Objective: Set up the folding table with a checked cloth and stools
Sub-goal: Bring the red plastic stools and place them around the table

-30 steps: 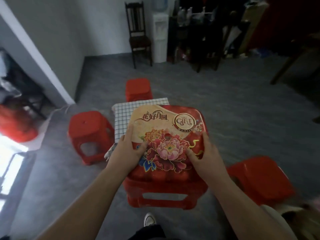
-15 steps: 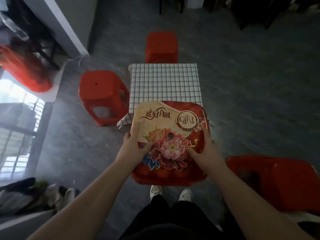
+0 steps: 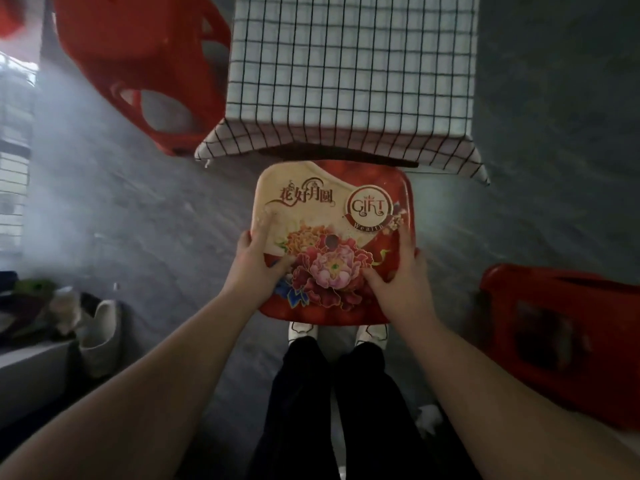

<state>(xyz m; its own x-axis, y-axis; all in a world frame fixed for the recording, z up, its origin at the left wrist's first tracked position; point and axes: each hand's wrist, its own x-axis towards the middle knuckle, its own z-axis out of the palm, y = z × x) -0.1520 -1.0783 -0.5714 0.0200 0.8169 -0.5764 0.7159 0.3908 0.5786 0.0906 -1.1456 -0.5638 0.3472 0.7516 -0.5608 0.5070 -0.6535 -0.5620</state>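
Observation:
A red plastic stool with a flowered seat (image 3: 334, 216) stands on the floor just in front of my feet, at the near edge of the low table. My left hand (image 3: 256, 261) grips the seat's left edge and my right hand (image 3: 398, 271) grips its right edge, thumbs on top. The table is covered by a white cloth with a black check (image 3: 349, 74), whose corners hang down. A second red stool (image 3: 145, 67) stands tilted in view at the table's left side. A third red stool (image 3: 568, 334) is on the floor to my right.
The floor is dark grey. White shoes (image 3: 100, 334) and a heap of clothes (image 3: 31, 306) lie at the left by a low ledge. Bright window light falls in from the far left.
The stool has come down to the floor at the table's near edge, and my view has tipped from the room to straight down. Both hands have kept their hold.

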